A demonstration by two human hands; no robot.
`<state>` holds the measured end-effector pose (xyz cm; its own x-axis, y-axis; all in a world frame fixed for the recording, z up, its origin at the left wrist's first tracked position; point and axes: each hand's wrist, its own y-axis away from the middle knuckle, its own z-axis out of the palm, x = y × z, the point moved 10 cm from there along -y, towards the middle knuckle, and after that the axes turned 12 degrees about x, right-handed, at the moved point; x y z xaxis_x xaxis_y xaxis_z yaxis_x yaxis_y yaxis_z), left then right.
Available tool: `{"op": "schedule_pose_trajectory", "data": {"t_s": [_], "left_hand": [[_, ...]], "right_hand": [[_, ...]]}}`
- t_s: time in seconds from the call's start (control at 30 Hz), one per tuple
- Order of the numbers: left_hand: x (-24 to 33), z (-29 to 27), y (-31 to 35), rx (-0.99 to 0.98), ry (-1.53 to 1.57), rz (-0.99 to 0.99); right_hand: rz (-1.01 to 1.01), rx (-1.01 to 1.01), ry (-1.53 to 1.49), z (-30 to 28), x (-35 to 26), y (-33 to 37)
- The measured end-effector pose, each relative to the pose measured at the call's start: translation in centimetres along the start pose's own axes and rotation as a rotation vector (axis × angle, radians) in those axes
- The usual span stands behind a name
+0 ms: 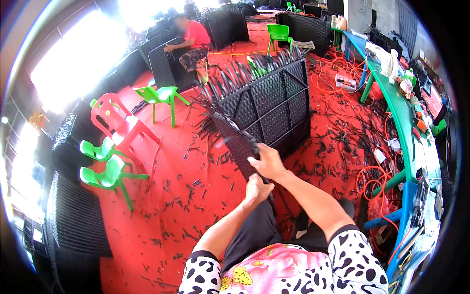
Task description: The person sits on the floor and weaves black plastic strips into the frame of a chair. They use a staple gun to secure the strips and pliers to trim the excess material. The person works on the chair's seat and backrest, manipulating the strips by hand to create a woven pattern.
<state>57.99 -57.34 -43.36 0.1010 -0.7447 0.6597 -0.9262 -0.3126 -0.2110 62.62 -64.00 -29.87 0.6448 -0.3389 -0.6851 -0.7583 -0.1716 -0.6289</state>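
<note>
A red floor [122, 235] spreads under the whole scene, with a long green bench [397, 115] curving down the right side; on the floor, straight ahead of the person, stands a black woven panel [289, 93], its ribbed face turned partly to the right and a fringe of loose strands [235, 81] bristling along its top; a co-worker in a red top [197, 34] sits beyond it at another dark panel, while a pinkish-red chair [125, 126] and a smaller green chair [112, 171] stand off to the left; the bulk of the panel lies ahead of the fingers, its long upper edge running from near left to far right, while the side edge in the hands slopes toward the person's lap; the right hand [268, 161] is farther forward and so nearer that bulk, the left hand [257, 190] just below it and closer to the body; the fingers of both are curled closed about this near edge, though whether a single strand is pinched there too I cannot tell; black offcuts [350, 132] litter the floor all around.
</note>
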Motion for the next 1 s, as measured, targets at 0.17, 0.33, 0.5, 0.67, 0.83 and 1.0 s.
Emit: {"op": "schedule_pose_trajectory", "data": {"t_s": [0.17,0.33,0.5,0.67,0.83,1.0], "left_hand": [[-0.6,0.6,2.8,-0.173,0.190,0.069],[-0.8,-7.5,-1.5,0.209,0.177,0.081],[0.4,-10.7,-7.0,0.153,0.618,0.127],[7.0,-7.1,-10.2,-0.127,0.672,0.225],[5.3,-2.0,-10.5,-0.247,0.754,0.177],[8.2,-2.1,-4.0,-0.165,1.016,-0.126]], "right_hand": [[0.078,-0.114,-0.095,-7.8,-0.7,4.4],[0.392,-0.162,-0.121,-14.8,3.0,12.8],[0.612,0.170,-0.401,-19.4,4.6,17.8],[0.699,0.236,-0.414,-20.8,4.6,19.2],[0.653,0.415,-0.419,-22.4,5.5,19.3],[0.815,0.555,-0.601,-25.5,9.1,21.3]]}}
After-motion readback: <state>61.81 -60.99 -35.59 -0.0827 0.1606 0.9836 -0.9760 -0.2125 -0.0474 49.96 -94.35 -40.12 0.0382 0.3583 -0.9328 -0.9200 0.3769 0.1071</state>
